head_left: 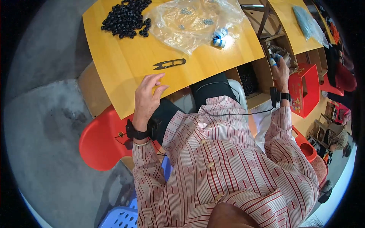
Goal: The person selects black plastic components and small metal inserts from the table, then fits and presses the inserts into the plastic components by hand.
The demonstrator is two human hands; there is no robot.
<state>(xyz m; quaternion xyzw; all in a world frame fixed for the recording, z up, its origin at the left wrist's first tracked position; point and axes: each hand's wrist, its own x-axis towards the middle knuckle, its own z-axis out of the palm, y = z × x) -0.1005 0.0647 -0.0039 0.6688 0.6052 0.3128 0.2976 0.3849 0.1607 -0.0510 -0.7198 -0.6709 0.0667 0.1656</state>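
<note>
My left hand [147, 97] hovers over the near left edge of the yellow table [118, 76], fingers loosely bent and thumb apart, holding nothing. Just beyond it lies a pair of black thread snips [169, 64]. On the right, my right hand [281, 73] reaches over a cardboard box [283, 41] with greyish contents. Blue and white bands [274, 60] show at its fingertips, which are drawn together; anything between them is too small to make out. A similar blue and white banded piece [219, 37] rests on the table.
A heap of small black rings [127, 19] covers the far left of the table. Beside it spreads a clear plastic bag [190, 22] with small metallic bits. Another carton [249, 78] holds dark pieces. A red box [306, 91] and red chair [100, 140] flank me.
</note>
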